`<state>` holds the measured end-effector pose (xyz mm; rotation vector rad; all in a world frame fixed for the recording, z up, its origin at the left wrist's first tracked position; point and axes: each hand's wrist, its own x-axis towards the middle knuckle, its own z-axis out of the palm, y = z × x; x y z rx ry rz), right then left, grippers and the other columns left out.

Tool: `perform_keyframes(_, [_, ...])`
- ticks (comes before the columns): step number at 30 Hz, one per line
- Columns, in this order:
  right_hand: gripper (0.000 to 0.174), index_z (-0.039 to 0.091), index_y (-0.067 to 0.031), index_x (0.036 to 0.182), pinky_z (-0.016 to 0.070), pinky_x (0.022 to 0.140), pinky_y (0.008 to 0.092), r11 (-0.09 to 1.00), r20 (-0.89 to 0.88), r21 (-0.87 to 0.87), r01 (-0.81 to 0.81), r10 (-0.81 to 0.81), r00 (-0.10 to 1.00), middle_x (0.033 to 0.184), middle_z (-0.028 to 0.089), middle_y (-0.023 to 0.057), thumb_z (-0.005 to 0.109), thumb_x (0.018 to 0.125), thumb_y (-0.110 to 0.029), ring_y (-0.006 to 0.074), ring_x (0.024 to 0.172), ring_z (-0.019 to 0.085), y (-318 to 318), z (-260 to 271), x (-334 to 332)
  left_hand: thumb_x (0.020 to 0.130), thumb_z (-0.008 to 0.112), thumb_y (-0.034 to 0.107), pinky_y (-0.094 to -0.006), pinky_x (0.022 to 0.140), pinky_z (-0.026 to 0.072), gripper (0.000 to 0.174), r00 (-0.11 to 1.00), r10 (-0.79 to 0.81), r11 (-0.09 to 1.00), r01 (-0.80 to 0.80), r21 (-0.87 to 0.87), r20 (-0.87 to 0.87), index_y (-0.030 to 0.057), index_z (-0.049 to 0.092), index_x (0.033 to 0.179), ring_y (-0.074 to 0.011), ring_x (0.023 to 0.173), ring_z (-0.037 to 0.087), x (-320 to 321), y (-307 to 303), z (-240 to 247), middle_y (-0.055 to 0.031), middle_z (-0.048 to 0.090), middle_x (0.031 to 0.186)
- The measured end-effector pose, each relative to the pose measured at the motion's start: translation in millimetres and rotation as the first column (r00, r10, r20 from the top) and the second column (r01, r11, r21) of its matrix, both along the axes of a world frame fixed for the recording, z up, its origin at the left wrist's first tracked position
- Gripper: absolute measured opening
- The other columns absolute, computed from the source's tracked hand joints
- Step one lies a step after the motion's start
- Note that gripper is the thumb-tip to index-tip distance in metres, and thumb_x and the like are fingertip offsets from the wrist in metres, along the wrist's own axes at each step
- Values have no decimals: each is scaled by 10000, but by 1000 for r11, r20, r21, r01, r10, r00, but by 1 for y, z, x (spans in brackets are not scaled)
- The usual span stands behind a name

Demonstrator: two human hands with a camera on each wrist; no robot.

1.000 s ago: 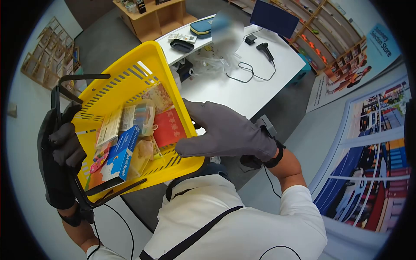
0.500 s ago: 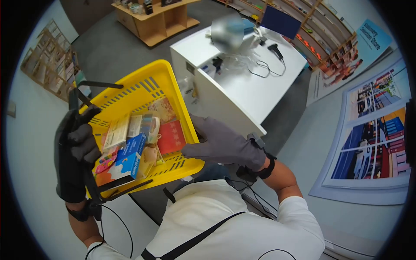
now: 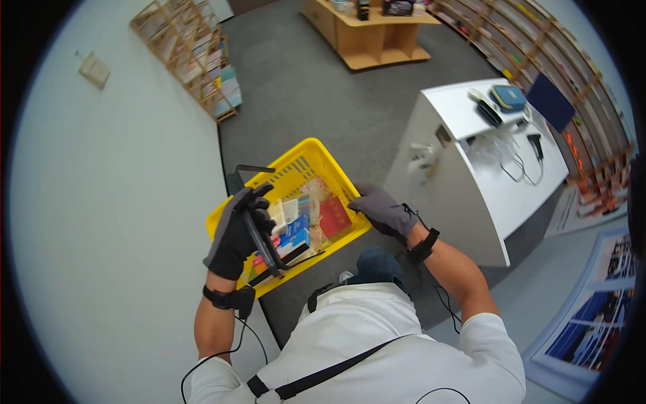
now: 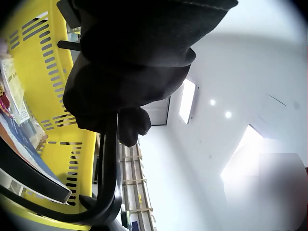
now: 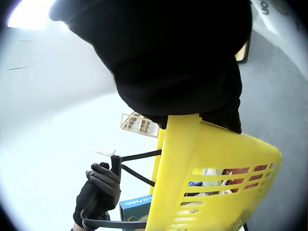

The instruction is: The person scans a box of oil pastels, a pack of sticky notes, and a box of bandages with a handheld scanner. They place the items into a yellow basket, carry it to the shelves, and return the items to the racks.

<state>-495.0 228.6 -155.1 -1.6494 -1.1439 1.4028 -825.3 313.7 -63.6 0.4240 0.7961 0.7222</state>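
Note:
A yellow shopping basket [image 3: 344, 178] hangs tilted in front of the body, carried by both gloved hands. My left hand [image 3: 235, 232] grips its black handles [image 3: 262, 244]; in the left wrist view, the curled fingers wrap around the handle bar. The right hand [image 3: 385, 210] holds the opposite rim, thumb on the inner side; the right wrist view shows that glove [image 5: 178, 62] closed over the yellow edge. Inside lie a blue oil pastels box [image 3: 296, 233], a red booklet [image 3: 334, 217], a pale box [image 3: 282, 213] and clear-packed stationery.
To the right stands a white counter [image 3: 444, 195] with a scanner [image 3: 535, 145], a blue case [image 3: 508, 98], a plastic bag and a monitor [image 3: 550, 102]. A wooden display stand [image 3: 377, 40] is ahead. A white wall [image 3: 134, 222] and a rack [image 3: 195, 54] are on the left.
The view has turned left, so the counter sits farther right and more grey floor shows. The basket appears smaller and lower, still held by both hands.

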Motion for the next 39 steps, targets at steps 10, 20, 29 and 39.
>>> perform_keyframes(10, [521,608,67,1447,573,921,323,999,-3,33,-25,25,1000,1202,755,178,624,951,-90,213,1020,734,90,-76,-35,1062,636,394,-300,648,579,468,985,174,982,-175,-72,-21,-29,660,1260,-118,665,650,-23,37,-68,-30,630,849])
perform_keyframes(20, [581,637,26,1432,542,1020,379,950,14,98,-298,298,954,1265,754,183,685,961,-311,254,1129,718,227,-116,-48,1035,711,375,-266,636,527,269,983,140,959,-165,-230,-121,114,644,1033,-40,553,545,-69,141,-178,145,470,607])
perform_keyframes(29, [635,716,4,1311,547,939,387,991,111,136,9,-24,994,1203,767,142,671,976,-533,252,1114,705,276,-157,44,1034,664,408,-296,649,511,274,861,285,930,-355,-96,-421,138,621,1023,-80,528,496,-100,227,-250,100,448,635])
perform_keyframes(39, [483,773,-77,1145,506,780,289,738,-94,-185,649,-670,736,1032,762,43,594,1058,-517,120,871,668,281,-185,135,1074,543,497,-317,659,506,330,940,134,935,-225,-274,-313,173,563,1012,-122,536,474,-206,409,-378,71,433,634])
